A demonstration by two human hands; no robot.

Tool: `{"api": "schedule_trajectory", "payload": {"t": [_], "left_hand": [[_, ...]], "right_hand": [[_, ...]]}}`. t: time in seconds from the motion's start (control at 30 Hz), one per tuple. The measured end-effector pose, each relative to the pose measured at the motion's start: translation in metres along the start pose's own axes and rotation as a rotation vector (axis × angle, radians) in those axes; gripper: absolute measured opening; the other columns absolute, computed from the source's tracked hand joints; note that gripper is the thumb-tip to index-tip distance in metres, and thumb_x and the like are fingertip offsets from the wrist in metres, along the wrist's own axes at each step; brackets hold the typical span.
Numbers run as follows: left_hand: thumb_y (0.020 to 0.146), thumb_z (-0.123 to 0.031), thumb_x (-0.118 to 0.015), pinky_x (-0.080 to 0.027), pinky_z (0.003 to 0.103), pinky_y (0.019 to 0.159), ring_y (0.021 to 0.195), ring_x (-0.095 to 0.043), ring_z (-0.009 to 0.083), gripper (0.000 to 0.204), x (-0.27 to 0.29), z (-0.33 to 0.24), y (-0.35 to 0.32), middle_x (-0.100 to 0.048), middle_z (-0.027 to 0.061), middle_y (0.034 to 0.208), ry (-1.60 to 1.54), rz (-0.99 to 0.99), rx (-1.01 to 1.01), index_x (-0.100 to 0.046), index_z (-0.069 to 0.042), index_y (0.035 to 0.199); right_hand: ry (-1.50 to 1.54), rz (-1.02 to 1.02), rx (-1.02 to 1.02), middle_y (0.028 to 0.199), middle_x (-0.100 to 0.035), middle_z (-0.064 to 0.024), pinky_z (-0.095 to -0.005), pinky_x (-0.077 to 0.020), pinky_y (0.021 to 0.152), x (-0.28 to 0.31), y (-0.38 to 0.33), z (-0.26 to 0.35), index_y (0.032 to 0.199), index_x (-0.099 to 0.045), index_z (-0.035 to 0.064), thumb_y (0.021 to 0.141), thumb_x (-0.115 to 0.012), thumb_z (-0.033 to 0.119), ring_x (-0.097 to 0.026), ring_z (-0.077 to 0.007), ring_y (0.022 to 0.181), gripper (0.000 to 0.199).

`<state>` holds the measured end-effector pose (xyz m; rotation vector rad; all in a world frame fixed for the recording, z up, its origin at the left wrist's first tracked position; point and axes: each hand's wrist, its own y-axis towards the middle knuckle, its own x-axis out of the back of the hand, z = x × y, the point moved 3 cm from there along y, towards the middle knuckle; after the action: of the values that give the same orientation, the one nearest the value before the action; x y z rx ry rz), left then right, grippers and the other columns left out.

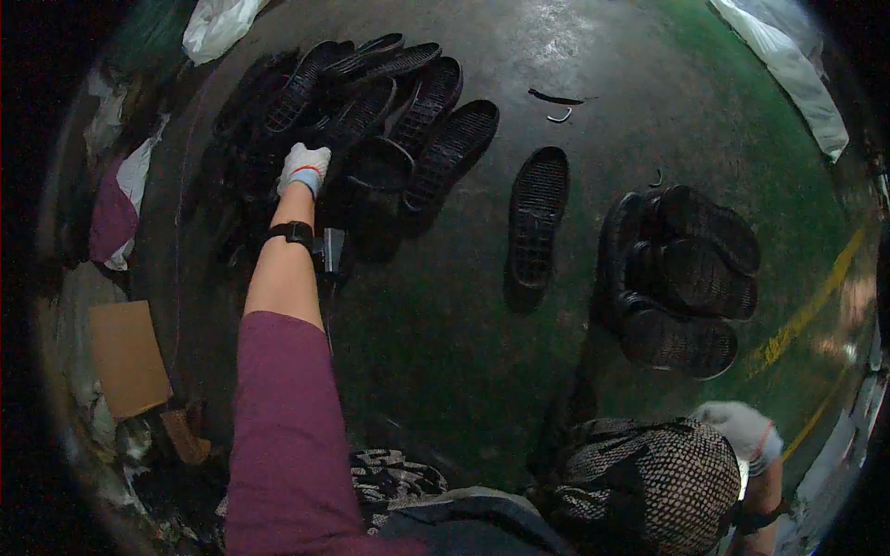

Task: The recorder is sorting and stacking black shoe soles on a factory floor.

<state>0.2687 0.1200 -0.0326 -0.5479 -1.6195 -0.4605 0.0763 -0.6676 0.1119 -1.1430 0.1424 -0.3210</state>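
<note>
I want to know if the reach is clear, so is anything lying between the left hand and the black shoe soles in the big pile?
Nothing visible does. The gloved left hand is already at the pile of black soles, resting against its near edge. The right hand is far off by the knee, away from the smaller stack.
</note>
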Motion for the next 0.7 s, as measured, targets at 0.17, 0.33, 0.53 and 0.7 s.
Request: {"api": "schedule_trajectory", "payload": {"t": [0.17,0.33,0.53,0.7], "left_hand": [[0.084,-0.040,-0.073,-0.050,0.047,0.102,0.114,-0.066,0.0382,0.049,-0.025,-0.033,-0.033,-0.068,0.0185,0.129,-0.282,0.083,-0.259,-0.071,-0.008,0.122],[0.085,-0.027,-0.077,-0.052,0.044,0.094,0.104,-0.067,0.0351,0.040,-0.015,-0.084,-0.150,-0.069,0.0232,0.111,-0.766,-0.080,-0.252,-0.069,0.000,0.113],[0.100,-0.023,-0.066,-0.046,0.032,0.099,0.107,-0.058,0.0181,0.030,-0.084,-0.168,-0.363,-0.061,0.0032,0.114,-1.652,0.494,-0.249,-0.061,-0.002,0.121],[0.087,-0.046,-0.070,-0.046,0.047,0.106,0.125,-0.059,0.0403,0.076,-0.130,-0.152,-0.331,-0.060,0.0245,0.133,-0.470,0.448,-0.172,-0.049,-0.001,0.146]], "right_hand": [[0.365,-0.549,0.162,0.120,-0.072,-0.0100,-0.0336,-0.0500,0.101,0.040,0.023,0.100,0.120,-0.069,0.0005,0.098,-0.067,0.021,-0.065,-0.0183,0.113,0.030],[0.566,-0.647,0.712,0.136,-0.064,-0.0120,-0.0327,-0.0408,0.112,0.056,0.116,0.209,0.140,-0.057,-0.0018,0.097,-0.067,0.022,-0.057,-0.0217,0.129,0.050],[0.673,-0.585,0.808,0.130,-0.066,-0.0120,-0.0346,-0.0488,0.103,0.101,0.214,0.222,0.143,-0.055,-0.0021,0.094,-0.068,0.017,-0.063,-0.0228,0.116,0.054],[1.000,-0.523,0.775,0.123,-0.069,-0.0094,-0.0339,-0.0537,0.095,0.110,0.222,0.217,0.141,-0.054,-0.0012,0.087,-0.059,0.000,-0.068,-0.0217,0.105,0.055]]}}
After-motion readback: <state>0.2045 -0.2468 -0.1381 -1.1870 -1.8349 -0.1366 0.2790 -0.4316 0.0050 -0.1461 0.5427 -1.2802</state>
